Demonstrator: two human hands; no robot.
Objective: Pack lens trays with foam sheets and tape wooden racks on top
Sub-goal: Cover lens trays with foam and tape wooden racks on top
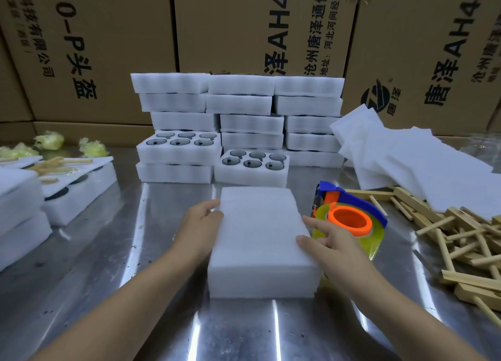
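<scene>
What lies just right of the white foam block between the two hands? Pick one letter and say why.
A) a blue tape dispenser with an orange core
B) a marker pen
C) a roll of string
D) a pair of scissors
A: the blue tape dispenser, orange core facing up, lies on the metal table beside the white foam block, partly behind the right hand.

cardboard boxes behind steel table; crumpled yellow wads far left
</scene>
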